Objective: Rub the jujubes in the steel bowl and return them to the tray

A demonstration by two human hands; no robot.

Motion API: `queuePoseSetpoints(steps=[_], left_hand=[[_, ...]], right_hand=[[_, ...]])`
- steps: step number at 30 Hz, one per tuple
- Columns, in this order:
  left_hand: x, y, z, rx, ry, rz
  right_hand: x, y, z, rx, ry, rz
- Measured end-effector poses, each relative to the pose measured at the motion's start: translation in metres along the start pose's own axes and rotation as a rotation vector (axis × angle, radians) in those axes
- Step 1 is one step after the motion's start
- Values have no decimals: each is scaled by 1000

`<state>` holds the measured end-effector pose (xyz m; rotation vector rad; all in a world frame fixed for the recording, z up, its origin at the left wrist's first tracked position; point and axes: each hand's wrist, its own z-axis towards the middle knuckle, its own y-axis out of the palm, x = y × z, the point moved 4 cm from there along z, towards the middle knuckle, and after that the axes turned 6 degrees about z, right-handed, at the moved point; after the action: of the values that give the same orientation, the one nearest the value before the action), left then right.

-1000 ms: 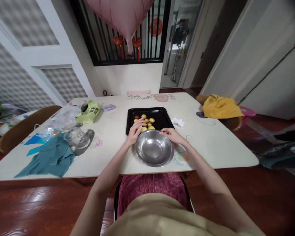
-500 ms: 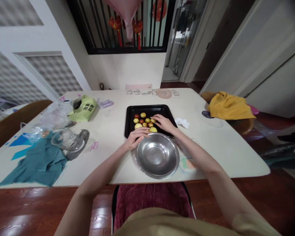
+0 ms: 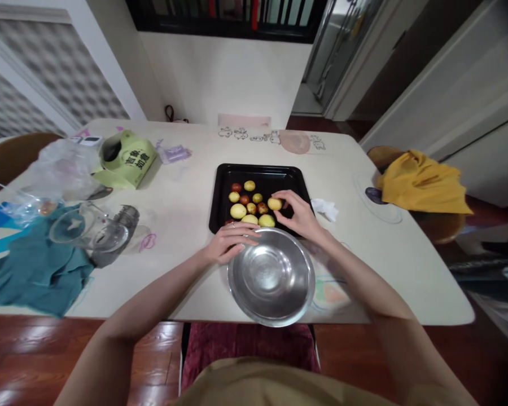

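My right hand [image 3: 298, 215] pinches a round yellow jujube [image 3: 274, 203] between thumb and fingers, over the right part of a black baking tray [image 3: 283, 176]. Several more jujubes [image 3: 237, 211], yellow, green and mottled red-brown, lie in the left and middle of the tray. My left hand [image 3: 228, 242] is open, its fingers stretched over the tray's near edge at the rim of a steel bowl [image 3: 271, 276]. No fruit shows inside the bowl, which stands on the table just in front of the tray. The left fingers partly cover the nearest jujubes.
On the left of the white table [image 3: 186, 197] are a glass jug [image 3: 91, 228] on its side, a teal cloth [image 3: 38, 265], plastic bags [image 3: 63, 169] and a green box [image 3: 129, 160]. A crumpled tissue [image 3: 325, 209] lies right of the tray. A yellow cloth [image 3: 423, 183] hangs over a chair.
My right hand has taken hold of the yellow jujube and drawn it slightly away from the others. My left hand stays by the bowl's rim. The camera view has tilted down and closer.
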<state>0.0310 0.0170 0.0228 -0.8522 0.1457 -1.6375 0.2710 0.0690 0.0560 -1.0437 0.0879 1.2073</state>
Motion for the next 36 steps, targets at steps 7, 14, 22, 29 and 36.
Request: queuePoseSetpoints(steps=[7, 14, 22, 29, 36], left_hand=[[2, -2, 0, -14, -63, 31], [2, -3, 0, -16, -80, 21], [0, -3, 0, -7, -122, 17], [2, -4, 0, 5, -105, 11], [2, -4, -1, -13, -122, 7]], right_hand=[[-70, 2, -14, -567, -126, 65], [-71, 28, -34, -867, -135, 86], [-60, 32, -32, -834, 16, 166], [-57, 29, -27, -717, 8, 151], [-58, 12, -17, -551, -28, 141]])
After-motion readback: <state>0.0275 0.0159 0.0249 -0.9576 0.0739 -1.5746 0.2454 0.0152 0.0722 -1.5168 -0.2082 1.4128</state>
